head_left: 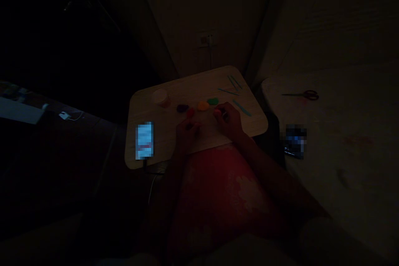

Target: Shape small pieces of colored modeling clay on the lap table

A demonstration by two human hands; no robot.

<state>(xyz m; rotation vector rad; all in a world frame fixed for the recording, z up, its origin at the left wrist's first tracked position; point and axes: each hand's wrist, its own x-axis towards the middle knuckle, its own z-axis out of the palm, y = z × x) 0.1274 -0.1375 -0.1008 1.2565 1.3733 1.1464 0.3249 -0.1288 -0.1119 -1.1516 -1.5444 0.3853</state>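
In dim light, my right hand point(230, 120) pinches a small red lump of modelling clay point(217, 112) over the right half of a small wooden table point(140, 112). My left hand point(185, 134) is by the table's near edge, its fingers curled together; whatever they hold, if anything, is too dark to make out. Just beyond the hands lie a dark purple clay lump point(182, 108), a red clay lump point(190, 112), an orange clay lump point(203, 106) and a green clay lump point(213, 101). The green one is near my right fingertips.
Several thin teal sticks lie at the right, among them a thicker teal tool point(242, 108). A tub point(161, 98) stands at the back left, with a lit phone point(144, 140) in front. Scissors point(301, 95) rest on the pale surface at right. A wall socket point(207, 40) is behind.
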